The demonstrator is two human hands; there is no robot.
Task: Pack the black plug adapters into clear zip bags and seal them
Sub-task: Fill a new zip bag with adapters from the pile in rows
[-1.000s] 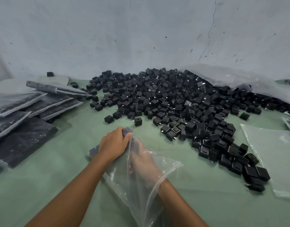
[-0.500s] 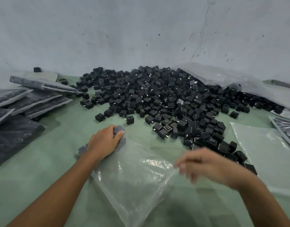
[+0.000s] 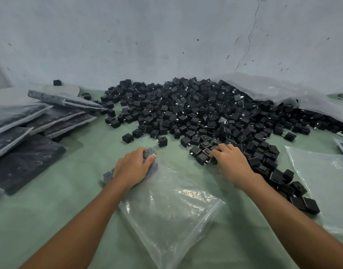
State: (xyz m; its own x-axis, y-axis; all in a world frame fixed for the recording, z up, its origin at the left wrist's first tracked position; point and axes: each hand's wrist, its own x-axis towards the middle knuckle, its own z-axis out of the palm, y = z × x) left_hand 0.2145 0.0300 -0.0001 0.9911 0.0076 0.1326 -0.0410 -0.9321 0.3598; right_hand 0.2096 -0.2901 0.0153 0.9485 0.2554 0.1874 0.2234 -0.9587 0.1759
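Lying flat on the green tabletop (image 3: 60, 220), the clear bag (image 3: 170, 206) has a few adapters (image 3: 150, 152) in its far corner. The left hand (image 3: 133, 167) grips them there through the plastic, fingers curled over. Just to its right, the right hand (image 3: 231, 161) curls its fingers round loose adapters at the near edge of the big pile (image 3: 196, 113). Stacked far left are filled bags (image 3: 40, 117). An empty bag (image 3: 322, 181) lies at right, and a large plastic sack (image 3: 283, 92) lies behind the pile.
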